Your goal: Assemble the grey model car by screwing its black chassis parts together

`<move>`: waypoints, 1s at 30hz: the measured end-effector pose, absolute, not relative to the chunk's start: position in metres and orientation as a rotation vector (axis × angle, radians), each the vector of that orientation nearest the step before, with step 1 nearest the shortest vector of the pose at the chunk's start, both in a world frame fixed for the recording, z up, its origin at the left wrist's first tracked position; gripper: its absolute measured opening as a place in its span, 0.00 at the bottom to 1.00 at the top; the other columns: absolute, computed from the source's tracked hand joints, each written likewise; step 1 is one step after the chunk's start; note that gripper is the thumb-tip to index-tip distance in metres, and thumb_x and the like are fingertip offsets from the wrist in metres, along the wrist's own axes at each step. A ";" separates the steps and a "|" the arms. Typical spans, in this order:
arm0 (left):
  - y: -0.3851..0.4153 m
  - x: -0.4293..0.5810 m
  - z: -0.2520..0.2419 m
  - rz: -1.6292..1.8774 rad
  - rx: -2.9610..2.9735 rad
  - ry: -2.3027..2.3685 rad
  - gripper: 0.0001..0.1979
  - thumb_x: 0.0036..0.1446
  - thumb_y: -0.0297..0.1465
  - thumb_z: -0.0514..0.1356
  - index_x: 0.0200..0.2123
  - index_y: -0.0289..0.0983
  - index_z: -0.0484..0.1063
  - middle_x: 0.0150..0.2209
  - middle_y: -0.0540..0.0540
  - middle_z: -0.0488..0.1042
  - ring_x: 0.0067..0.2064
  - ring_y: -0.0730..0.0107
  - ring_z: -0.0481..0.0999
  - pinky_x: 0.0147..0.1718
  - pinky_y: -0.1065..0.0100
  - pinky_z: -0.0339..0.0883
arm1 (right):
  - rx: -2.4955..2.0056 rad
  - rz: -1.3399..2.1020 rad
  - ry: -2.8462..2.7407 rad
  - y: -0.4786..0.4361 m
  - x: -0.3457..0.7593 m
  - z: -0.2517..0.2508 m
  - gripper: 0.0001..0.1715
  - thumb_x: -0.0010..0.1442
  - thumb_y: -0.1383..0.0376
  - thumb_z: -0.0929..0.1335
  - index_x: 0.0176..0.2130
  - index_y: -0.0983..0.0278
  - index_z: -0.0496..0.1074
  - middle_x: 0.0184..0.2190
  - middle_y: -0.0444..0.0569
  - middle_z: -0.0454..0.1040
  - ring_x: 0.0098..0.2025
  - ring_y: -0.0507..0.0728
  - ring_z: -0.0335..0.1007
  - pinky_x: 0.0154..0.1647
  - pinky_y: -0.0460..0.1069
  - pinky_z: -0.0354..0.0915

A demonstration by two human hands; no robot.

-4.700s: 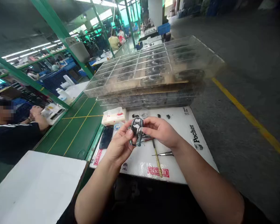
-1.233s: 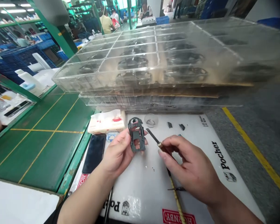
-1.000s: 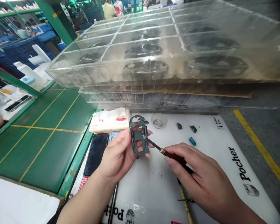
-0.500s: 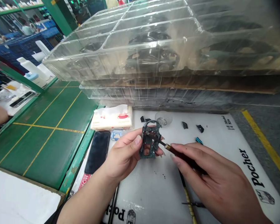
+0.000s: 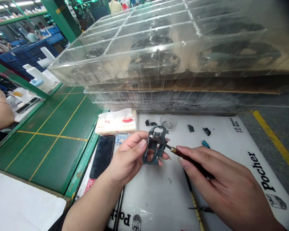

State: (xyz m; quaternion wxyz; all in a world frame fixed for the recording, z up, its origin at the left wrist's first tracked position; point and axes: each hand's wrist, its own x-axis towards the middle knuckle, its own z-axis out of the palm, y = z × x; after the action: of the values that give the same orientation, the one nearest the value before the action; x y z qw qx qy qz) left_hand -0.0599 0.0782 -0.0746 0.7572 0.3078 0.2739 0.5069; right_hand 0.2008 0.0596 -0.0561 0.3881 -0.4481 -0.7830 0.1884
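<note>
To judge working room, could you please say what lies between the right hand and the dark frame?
The head view shows the tool's metal blade, from the right hand to the dark frame, with left-hand fingertips beside it.

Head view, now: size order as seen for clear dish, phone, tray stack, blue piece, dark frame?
1. Tray stack
2. Phone and dark frame: too alike to rank, and the frame is held up off the table
3. Clear dish
4. Blue piece

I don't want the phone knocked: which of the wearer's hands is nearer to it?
The left. The left hand is just to the phone's right, holding a dark frame; the right hand is farther right, beyond that frame, holding a tool.
</note>
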 end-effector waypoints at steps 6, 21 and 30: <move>0.079 -0.061 -0.075 1.102 0.675 0.552 0.13 0.75 0.39 0.78 0.52 0.37 0.86 0.60 0.37 0.93 0.48 0.55 0.97 0.43 0.62 0.92 | -1.144 0.517 -1.980 0.060 0.201 -0.055 0.15 0.83 0.65 0.73 0.62 0.53 0.87 0.49 0.42 0.92 0.44 0.54 0.93 0.53 0.45 0.87; 0.078 -0.061 -0.076 1.126 0.756 0.563 0.18 0.74 0.43 0.79 0.60 0.42 0.88 0.60 0.38 0.92 0.47 0.57 0.96 0.42 0.64 0.88 | -1.112 0.715 -2.001 0.061 0.207 -0.054 0.18 0.83 0.62 0.72 0.65 0.49 0.87 0.53 0.43 0.94 0.50 0.57 0.95 0.47 0.45 0.89; 0.074 -0.063 -0.075 1.110 0.903 0.661 0.22 0.76 0.48 0.76 0.61 0.38 0.93 0.50 0.32 0.93 0.45 0.55 0.93 0.43 0.62 0.87 | -1.141 0.714 -1.959 0.059 0.205 -0.053 0.16 0.81 0.62 0.74 0.60 0.49 0.90 0.51 0.46 0.95 0.48 0.61 0.96 0.44 0.49 0.91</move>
State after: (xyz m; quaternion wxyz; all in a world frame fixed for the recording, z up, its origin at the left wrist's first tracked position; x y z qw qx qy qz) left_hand -0.0627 0.0743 -0.0755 0.7053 0.4060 0.2975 0.4992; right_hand 0.2047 0.0595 -0.0526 0.3732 -0.4453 -0.7647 0.2787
